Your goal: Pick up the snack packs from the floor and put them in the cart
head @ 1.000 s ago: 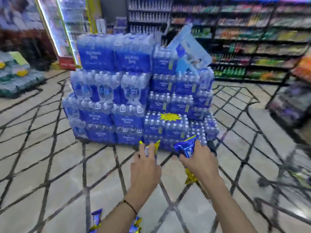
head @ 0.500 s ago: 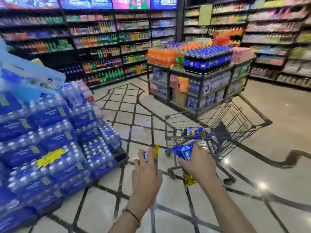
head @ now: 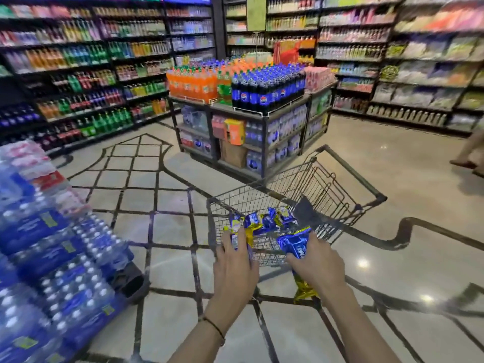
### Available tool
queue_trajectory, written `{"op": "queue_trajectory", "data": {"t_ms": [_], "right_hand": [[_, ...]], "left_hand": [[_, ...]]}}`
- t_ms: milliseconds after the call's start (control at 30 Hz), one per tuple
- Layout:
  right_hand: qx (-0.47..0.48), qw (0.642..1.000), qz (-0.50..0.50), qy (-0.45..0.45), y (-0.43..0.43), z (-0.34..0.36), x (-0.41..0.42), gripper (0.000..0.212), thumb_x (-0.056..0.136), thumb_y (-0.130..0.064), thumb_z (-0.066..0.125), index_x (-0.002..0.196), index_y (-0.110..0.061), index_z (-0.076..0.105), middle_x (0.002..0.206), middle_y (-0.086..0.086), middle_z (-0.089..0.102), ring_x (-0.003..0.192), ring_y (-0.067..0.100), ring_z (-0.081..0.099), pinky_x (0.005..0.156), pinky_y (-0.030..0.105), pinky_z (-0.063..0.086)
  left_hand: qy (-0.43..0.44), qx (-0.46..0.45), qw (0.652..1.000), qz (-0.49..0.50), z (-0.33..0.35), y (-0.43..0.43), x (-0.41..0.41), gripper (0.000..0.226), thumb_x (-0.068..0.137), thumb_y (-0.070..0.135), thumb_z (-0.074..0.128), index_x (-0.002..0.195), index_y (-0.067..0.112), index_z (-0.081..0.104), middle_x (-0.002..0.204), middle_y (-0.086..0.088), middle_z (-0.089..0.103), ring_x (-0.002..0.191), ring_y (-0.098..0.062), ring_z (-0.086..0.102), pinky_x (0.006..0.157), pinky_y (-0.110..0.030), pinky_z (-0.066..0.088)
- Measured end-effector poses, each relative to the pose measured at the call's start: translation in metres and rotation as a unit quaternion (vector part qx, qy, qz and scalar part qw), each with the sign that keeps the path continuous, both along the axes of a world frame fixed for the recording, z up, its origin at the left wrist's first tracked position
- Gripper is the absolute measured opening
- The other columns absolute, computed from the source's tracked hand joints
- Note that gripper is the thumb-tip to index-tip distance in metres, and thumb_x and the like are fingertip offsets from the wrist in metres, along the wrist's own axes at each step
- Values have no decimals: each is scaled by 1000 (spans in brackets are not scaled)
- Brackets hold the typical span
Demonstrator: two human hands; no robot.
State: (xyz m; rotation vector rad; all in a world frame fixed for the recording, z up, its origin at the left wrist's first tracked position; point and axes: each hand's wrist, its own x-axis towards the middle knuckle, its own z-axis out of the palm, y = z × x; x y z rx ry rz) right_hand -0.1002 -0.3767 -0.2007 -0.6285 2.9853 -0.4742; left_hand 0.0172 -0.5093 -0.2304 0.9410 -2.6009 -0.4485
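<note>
Lower centre | your left hand (head: 234, 268) clamps a snack pack (head: 237, 235), your right hand (head: 318, 268) another pack (head: 294, 243) | hands apart at the cart (head: 378, 197) rim, poised to drop both in.

Bright store light, floor (head: 392, 179) glare, blurred, warped edges

The cart (head: 322, 184) stood open-topped, its wire basket free toward the far right end. Snack packs (head: 264, 221) crowded its near corner and a dark flap (head: 306, 214) slanted across the middle. Stacked water packs (head: 60, 247) blocked the near left, with bare floor (head: 170, 205) between.
</note>
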Motion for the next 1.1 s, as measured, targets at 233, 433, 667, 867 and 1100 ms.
{"op": "queue_trajectory", "data": {"t_ms": [233,433,667,867,1100], "right_hand": [[22,1000,5,-19,-110,-4,-100,77,81,-65,58,136,-13,41,116,6,63,104,25,63,80,36,54],[24,998,-19,-53,-154,-15,-188,74,81,-63,56,135,-13,43,120,7,61,105,28,62,80,38,52],[48,994,-5,-101,-199,-62,-300,75,80,-64,58,132,-12,44,120,9,61,106,31,62,80,39,51],[74,982,31,-169,-232,-116,-410,75,80,-65,60,130,-12,45,121,9,60,109,32,61,82,39,50],[135,961,54,-237,-263,-195,-489,73,86,-57,60,136,-9,39,128,10,56,114,33,59,85,39,49]], "left_hand": [[-35,4,999,-26,-11,-97,-107,71,93,34,53,153,25,17,153,-11,22,129,-34,39,90,-41,53],[-46,14,998,-44,-12,-154,-195,72,90,30,55,151,22,18,150,-13,23,124,-36,42,90,-42,52],[-81,56,995,-35,-57,-195,-301,69,91,28,56,149,24,19,150,-13,22,124,-37,42,86,-44,55],[-161,93,983,1,-112,-218,-396,73,92,28,53,153,26,13,159,-16,15,132,-40,37,91,-46,53],[-224,146,963,35,-182,-234,-466,67,87,29,60,143,29,23,149,-13,23,121,-35,44,81,-43,56]]}}
